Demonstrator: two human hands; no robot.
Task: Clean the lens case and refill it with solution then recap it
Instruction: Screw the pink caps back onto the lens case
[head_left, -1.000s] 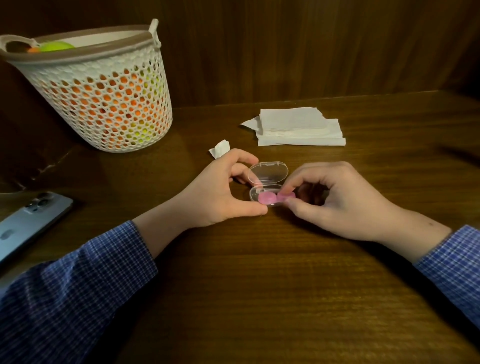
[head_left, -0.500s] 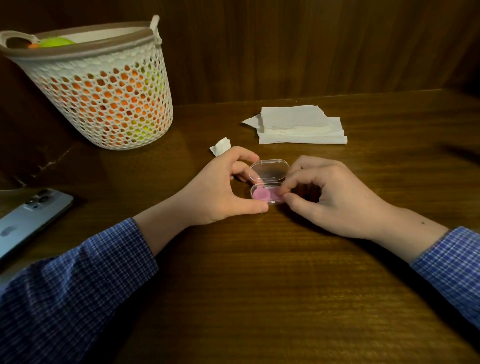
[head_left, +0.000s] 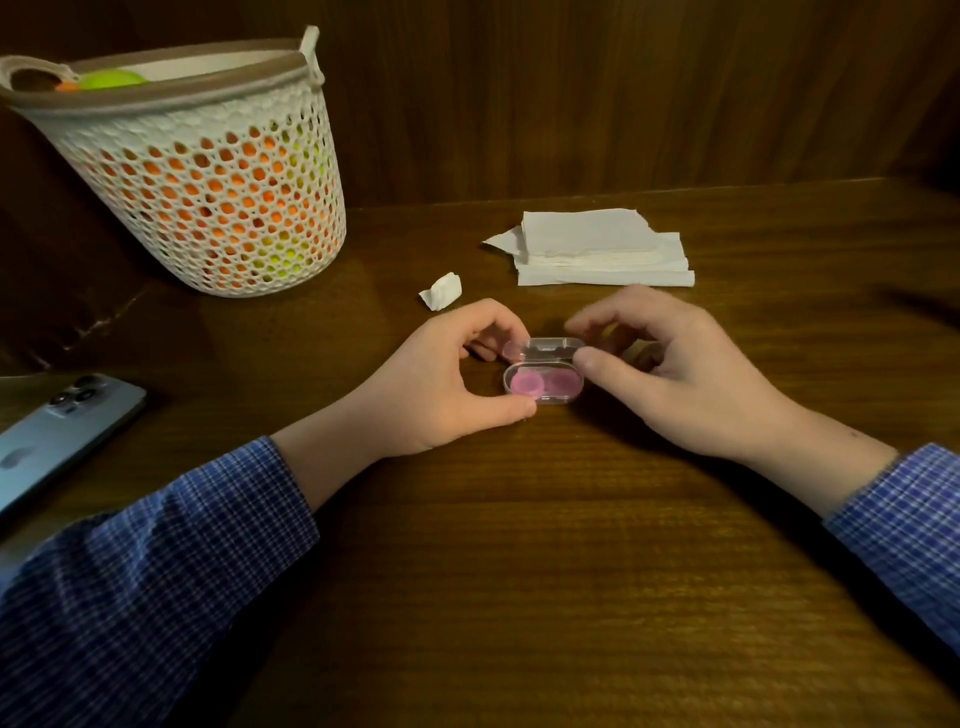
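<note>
Dark wood-grain counter (head_left: 519, 597); perforated white basket (head_left: 218, 208); folded tissues (head_left: 602, 249). Left hand (head_left: 447, 384) pinches the clear oval lens case (head_left: 543, 382), pink wells inside; right hand (head_left: 670, 364), previously reaching inside, now grips its lowered lid.

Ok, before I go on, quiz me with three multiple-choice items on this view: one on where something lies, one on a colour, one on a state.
1. Where does the phone lie?
A. far left table edge
B. on the tissue stack
C. in the basket

2. What colour is the lens case inside the clear box?
A. blue
B. pink
C. green

3. How is the clear box's lid?
A. snapped shut
C. missing
B. raised open

Key: 1 A, it lies left of the left hand. 2 B, two pink rounds show. 3 B, the lid stands up behind the base.
</note>
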